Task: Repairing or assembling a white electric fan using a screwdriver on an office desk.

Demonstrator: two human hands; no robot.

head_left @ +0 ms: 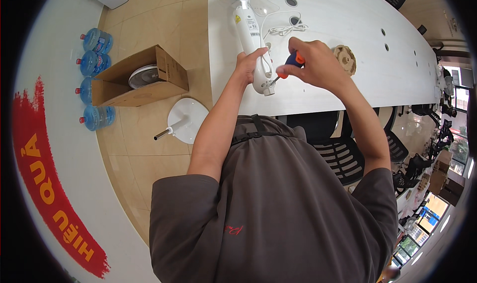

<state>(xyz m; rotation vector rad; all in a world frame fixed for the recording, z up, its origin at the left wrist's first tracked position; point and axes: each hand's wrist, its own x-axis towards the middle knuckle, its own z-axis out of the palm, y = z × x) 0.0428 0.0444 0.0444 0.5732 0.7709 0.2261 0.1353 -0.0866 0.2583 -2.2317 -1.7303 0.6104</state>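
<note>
A white appliance, apparently a fan body with a long neck (244,26), lies on the white table (377,84), its lower end toward me. My left hand (248,64) is wrapped round the neck near that end. My right hand (315,64) grips a blue and orange screwdriver (294,60); its metal shaft meets the white lower end of the neck. A coiled white cable (288,30) lies just beyond my hands, and clear plastic blades (263,2) sit by the appliance's top. To the right of my right hand lies a round brown moulded packing piece (346,59).
On the tiled floor at left are a cardboard box (169,69) holding a round part (143,78), several water jugs (97,59), and a white round base with a metal pole (186,114). Black chairs (333,156) stand along the table's near edge. A white wall borders the far left.
</note>
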